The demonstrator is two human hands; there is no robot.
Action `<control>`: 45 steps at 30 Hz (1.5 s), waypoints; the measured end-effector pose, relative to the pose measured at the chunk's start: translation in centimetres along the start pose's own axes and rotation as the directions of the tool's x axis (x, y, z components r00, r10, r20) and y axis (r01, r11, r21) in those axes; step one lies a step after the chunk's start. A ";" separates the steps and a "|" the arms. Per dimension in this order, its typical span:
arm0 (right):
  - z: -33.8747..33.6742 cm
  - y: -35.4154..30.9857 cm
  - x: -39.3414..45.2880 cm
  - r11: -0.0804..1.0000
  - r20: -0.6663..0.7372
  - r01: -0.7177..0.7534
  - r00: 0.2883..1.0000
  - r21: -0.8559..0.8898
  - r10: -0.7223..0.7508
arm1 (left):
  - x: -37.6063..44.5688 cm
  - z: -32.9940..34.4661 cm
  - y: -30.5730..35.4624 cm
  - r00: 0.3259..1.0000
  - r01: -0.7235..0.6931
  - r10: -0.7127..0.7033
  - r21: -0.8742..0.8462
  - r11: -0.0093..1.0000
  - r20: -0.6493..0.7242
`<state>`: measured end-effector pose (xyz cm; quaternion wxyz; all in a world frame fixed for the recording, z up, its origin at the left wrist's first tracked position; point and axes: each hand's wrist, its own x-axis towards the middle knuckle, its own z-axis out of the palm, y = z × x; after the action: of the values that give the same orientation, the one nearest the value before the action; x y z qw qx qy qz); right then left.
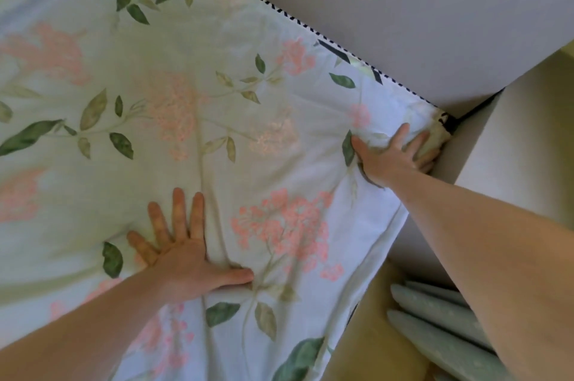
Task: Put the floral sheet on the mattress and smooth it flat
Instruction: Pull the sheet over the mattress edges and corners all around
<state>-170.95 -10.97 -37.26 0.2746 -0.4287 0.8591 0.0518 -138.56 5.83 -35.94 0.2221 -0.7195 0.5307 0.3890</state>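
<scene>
Diagonally spread floral sheet [217, 119], creased lengthwise.

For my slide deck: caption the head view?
Both hands, left hand and right hand, press the floral sheet flat.

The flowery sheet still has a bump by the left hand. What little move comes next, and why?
Probably slide the flat left hand toward the bed's edge, pushing out the long crease in the floral sheet beside its thumb, while the right hand presses the corner down.
</scene>
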 end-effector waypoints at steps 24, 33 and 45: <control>-8.9 1.2 7.0 0.982 -0.455 0.185 0.877 0.029 -0.152 | 0.5 0.0 0.7 0.999 0.042 -0.042 0.028 0.999 -0.001; -4.8 -0.7 3.2 0.955 -0.459 0.213 0.883 0.204 -0.099 | 0.5 0.0 0.5 1.000 0.008 -0.008 0.018 1.000 0.001; 9.0 1.1 -12.4 0.825 -0.277 0.562 0.803 0.056 -0.528 | 0.3 0.2 0.0 0.997 -0.043 0.041 -0.021 0.999 -0.065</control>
<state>-161.98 1.41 -38.58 0.1960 -0.6410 0.7284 -0.1422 -138.56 5.79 -36.27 0.1888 -0.7228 0.5482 0.3759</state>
